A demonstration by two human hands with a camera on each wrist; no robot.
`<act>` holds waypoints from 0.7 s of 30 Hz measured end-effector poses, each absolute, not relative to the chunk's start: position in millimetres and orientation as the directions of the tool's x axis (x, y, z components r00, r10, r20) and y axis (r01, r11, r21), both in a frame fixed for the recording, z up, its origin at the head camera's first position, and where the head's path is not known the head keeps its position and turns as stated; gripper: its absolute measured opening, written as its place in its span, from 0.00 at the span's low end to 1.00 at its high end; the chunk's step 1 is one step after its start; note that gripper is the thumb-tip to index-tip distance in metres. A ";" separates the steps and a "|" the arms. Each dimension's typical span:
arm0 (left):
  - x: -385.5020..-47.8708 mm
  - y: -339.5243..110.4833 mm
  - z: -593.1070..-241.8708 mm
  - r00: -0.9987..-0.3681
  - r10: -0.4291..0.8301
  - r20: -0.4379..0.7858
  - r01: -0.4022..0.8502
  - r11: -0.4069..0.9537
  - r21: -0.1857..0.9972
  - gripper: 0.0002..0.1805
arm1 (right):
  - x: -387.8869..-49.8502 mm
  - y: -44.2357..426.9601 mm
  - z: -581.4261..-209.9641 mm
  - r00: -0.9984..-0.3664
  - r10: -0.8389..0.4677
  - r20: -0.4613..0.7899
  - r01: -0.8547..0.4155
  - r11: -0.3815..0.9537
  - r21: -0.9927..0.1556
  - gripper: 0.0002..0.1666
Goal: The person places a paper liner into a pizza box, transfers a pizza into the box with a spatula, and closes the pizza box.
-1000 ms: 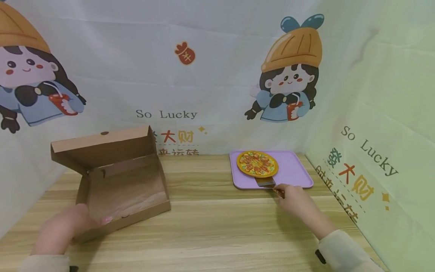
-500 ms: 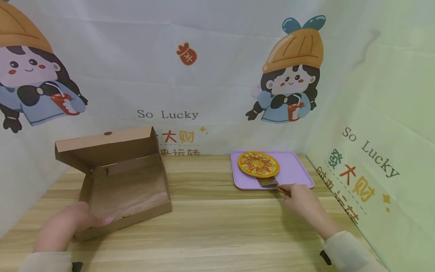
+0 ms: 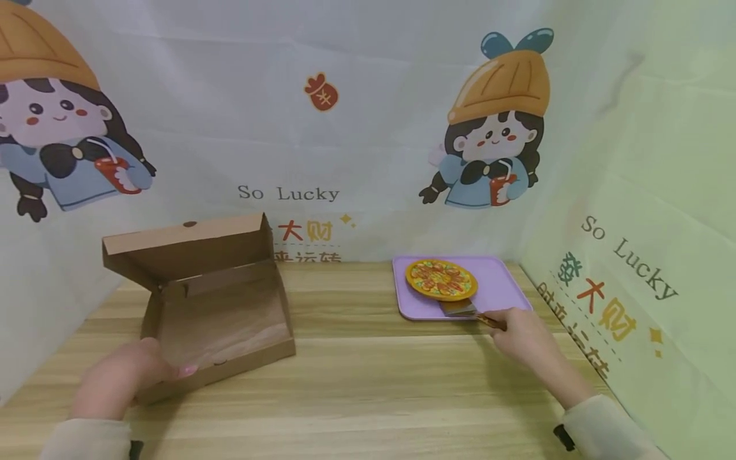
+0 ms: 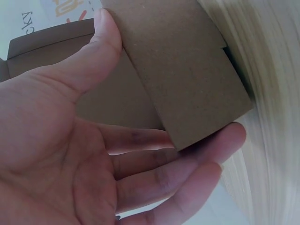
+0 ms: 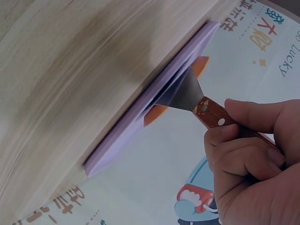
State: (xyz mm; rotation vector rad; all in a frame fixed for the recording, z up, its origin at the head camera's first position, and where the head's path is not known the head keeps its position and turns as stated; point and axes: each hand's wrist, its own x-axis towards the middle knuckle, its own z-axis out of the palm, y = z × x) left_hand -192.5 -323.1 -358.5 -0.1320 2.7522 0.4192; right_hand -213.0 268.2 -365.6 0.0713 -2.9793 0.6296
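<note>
At the left of the head view a brown cardboard pizza box point(image 3: 224, 313) stands with its lid raised. My left hand point(image 3: 123, 377) grips its front left corner; in the left wrist view the thumb point(image 4: 105, 42) lies along the wall's inner side and the fingers point(image 4: 225, 140) are around the outside. A toy pizza point(image 3: 441, 280) sits over the left part of a purple tray point(image 3: 500, 284). My right hand point(image 3: 526, 335) holds the wooden handle of a metal spatula point(image 5: 185, 93), whose blade reaches under the pizza's near edge. The blade's front end is hidden.
Both hands work above a wood-grain table point(image 3: 356, 390). A printed cloth backdrop point(image 3: 374, 128) rises behind the box and tray and along the right side. The tray's right end lies close to the right-hand cloth.
My right hand and the spatula handle have swung slightly to the right, with the blade still at the pizza's near edge. The left hand keeps its hold on the box; the whole view has shifted slightly.
</note>
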 end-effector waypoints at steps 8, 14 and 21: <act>-195.3 -321.8 -361.7 -0.929 -0.039 -0.368 -0.159 0.940 0.301 0.63 | -208.4 270.5 -353.8 -0.988 -0.043 0.148 -0.099 0.911 -0.400 0.22; -196.0 -320.5 -362.2 -0.927 -0.039 -0.373 -0.152 0.949 0.277 0.62 | -197.8 264.6 -338.5 -0.978 -0.077 0.195 -0.147 0.915 -0.375 0.22; -196.5 -321.9 -361.6 -0.927 -0.038 -0.374 -0.136 0.961 0.241 0.63 | -182.9 245.1 -323.5 -0.977 -0.125 0.173 -0.188 0.889 -0.418 0.20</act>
